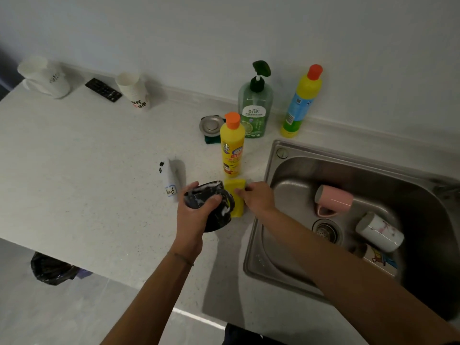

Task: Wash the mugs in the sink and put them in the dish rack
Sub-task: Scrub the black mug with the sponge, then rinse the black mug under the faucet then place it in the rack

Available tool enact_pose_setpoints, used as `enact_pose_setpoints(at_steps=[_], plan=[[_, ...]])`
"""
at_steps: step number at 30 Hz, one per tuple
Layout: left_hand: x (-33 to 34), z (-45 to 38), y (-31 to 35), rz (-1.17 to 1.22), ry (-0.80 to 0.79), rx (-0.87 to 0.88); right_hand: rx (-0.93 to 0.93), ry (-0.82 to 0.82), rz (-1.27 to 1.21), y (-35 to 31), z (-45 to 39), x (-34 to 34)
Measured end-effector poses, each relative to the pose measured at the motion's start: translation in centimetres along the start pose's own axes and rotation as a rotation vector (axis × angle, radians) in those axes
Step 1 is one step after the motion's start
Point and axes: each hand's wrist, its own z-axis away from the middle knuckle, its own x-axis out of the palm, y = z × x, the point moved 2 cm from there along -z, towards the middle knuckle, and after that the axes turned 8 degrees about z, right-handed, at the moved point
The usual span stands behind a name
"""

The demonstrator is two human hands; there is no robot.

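- Nearest, bottom left under the counter edge: black bin bag on the floor.
- Left hand wrapped round a black mug, thumb on the far side and fingers on the near side, held just above the countertop left of the sink. Suds along the mug's rim and handle.
- Right hand just right of the mug, fingertips pinching a yellow sponge that sits against the mug's handle side.
- Down in the steel sink: printed mug nearest, mostly hidden behind the right forearm; white mug with a pinkish pattern on its side a bit farther; pink mug on its side beyond that, handle toward the drain.
- Left of the black mug: small white bottle with a handwritten label, lying on the counter.
- Just behind the sponge: yellow dish soap bottle, orange cap, upright.
- Farther back: round metal sink strainer resting on a green scouring pad.
- Right of that, green pump bottle, then a tall yellow bottle with an orange-red cap, near the wall.
- Far left by the wall: stack of paper cups, black remote, white cups at the corner.
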Motion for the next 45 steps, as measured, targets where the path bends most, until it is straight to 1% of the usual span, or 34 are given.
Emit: enact_pose_setpoints(at_steps=[4,8,12,16,19,22,25,27,29,31,32,34,36,37,41,43,45], plan=[[0.8,0.2,-0.4,-0.028,-0.047,0.019,-0.044,-0.02,-0.041,0.8,1.5,-2.7],[2.4,0.7,-1.6,-0.079,-0.12,0.035,-0.016,-0.081,-0.367,1.8,4.8,-6.4],[5.0,1.9,-3.0,-0.13,-0.21,0.02,-0.057,-0.177,-0.478,3.0,8.8,-9.6],[8.4,3.0,-5.2,-0.093,-0.343,-0.051,-0.014,-0.273,-0.51,5.5,11.6,-12.1],[11.5,4.0,-6.6,-0.158,-0.393,-0.08,0.023,-0.35,-0.556,7.8,13.0,-13.8],[15.1,5.6,-7.6,-0.149,-0.445,-0.152,0.042,-0.29,-0.617,10.1,13.7,-15.5],[19.1,7.0,-7.6,-0.134,-0.511,-0.216,0.054,-0.186,-0.594,13.0,13.9,-17.1],[21.6,7.8,-7.7,-0.159,-0.515,-0.291,0.063,-0.106,-0.545,15.1,14.0,-18.0],[23.5,8.1,-8.5,-0.218,-0.468,-0.404,0.066,-0.044,-0.543,17.1,14.2,-18.9],[24.9,8.6,-9.3,-0.245,-0.449,-0.572,0.075,0.009,-0.612,18.9,14.3,-19.9],[25.6,8.9,-9.7,-0.224,-0.454,-0.655,0.072,0.034,-0.638,19.8,14.3,-20.3],[27.1,9.4,-10.2,-0.119,-0.432,-0.746,0.048,0.058,-0.648,21.4,14.2,-21.2],[28.5,9.7,-10.7,-0.029,-0.385,-0.768,0.024,0.066,-0.632,22.6,14.1,-22.1],[29.2,9.8,-11.0,-0.023,-0.37,-0.762,0.019,0.077,-0.617,23.1,14.1,-22.6],[32.6,10.3,-12.4,-0.038,-0.411,-0.739,0.008,0.161,-0.558,26.0,13.5,-25.5],[34.2,10.4,-12.7,-0.024,-0.449,-0.745,0.028,0.229,-0.513,28.0,12.5,-26.8],[35.5,10.2,-13.2,-0.008,-0.44,-0.757,0.074,0.332,-0.491,30.0,11.2,-28.4]])
